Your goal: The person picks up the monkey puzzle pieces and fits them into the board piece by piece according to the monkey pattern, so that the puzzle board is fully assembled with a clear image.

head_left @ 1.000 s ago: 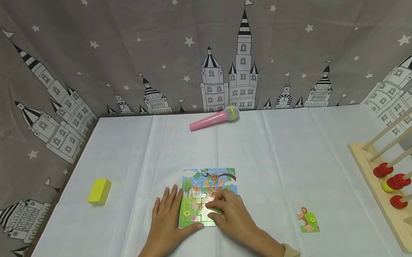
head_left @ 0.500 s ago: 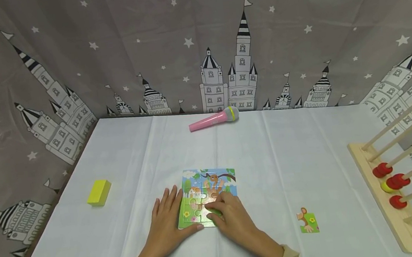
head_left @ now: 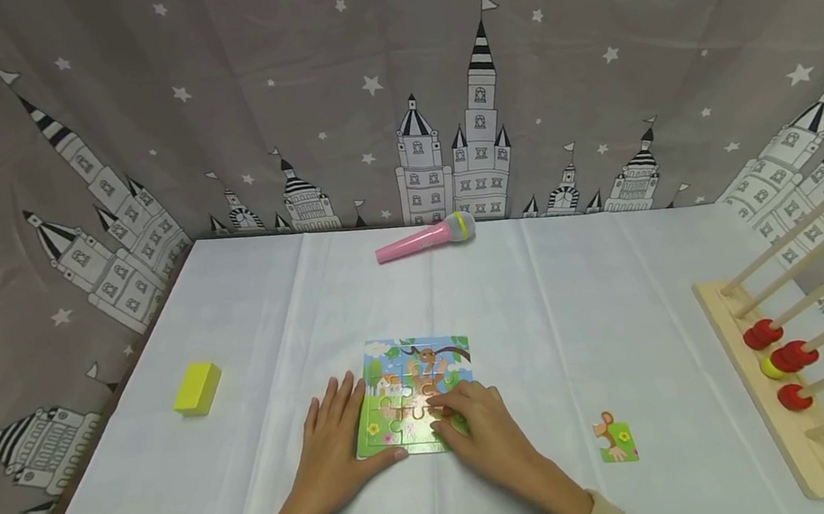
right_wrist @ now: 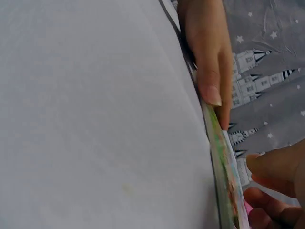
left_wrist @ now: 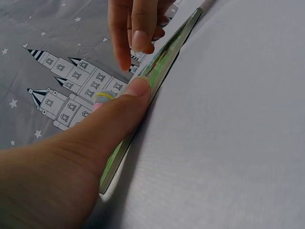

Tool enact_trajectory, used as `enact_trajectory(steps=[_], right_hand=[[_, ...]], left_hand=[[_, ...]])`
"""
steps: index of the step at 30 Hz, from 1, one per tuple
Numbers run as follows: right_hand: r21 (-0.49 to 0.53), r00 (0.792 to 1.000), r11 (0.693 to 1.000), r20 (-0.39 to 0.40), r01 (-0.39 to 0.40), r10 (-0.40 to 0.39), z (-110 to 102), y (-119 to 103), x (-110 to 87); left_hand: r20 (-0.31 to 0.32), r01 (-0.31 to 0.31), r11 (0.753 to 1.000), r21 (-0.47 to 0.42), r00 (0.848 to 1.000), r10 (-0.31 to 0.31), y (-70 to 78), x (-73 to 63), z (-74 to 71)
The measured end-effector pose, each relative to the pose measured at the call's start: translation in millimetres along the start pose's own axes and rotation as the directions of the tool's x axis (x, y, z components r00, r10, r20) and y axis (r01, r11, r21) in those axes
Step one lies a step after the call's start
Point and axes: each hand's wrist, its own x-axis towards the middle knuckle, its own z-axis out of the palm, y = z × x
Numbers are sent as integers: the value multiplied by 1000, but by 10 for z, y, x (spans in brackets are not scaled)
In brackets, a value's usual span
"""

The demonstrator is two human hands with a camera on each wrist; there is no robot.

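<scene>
A jigsaw puzzle with an animal, a tree branch and flowers lies flat on the white table. My left hand is spread along its left side, fingers straight. The left thumb presses on the puzzle's near edge. Over the lower right part of the puzzle is my right hand, its fingers loosely bent and covering that corner. The wrist views show a gap between the right thumb and the other fingers, with nothing held there. A loose puzzle piece with a brown ear and a yellow flower lies farther right.
At the right edge stands a wooden peg rack with red and yellow beads. A yellow block sits on the left. A pink toy microphone lies at the back, before a grey castle-print cloth.
My right hand has shifted a little to the right over the puzzle, uncovering more of its lower middle. The left hand stays in place, and the loose piece has not moved.
</scene>
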Motion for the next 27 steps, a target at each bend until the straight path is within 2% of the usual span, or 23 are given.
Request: enact_trajectory(steps=[7,14,17,21,23,25,27], right_hand=[[38,996,996,-38,-85,86,-206,141,-102],[10,978,985,-116,-173,173,-443,414,-339],[-17,975,988,-166,-155,150,-587,541,-456],[-50,967,995,-245,-82,67,-780,699,-611],[-54,963,995,-260,-86,69,-864,760,-683],[-37,962,991,-247,-126,113,-940,812,-754],[-27,957,980,-222,-198,187,-998,857,-821]], left_hand=[[-3,1,1000,-10,1000,-1,1,-2,-1],[-9,-4,1000,-6,1000,4,-1,3,-5],[-6,-3,1000,-9,1000,3,3,8,-6],[1,1,1000,-14,1000,-1,8,12,-1],[5,4,1000,-13,1000,-4,9,11,1],[7,6,1000,-11,1000,-6,9,8,-1],[7,7,1000,-6,1000,-7,7,7,-5]])
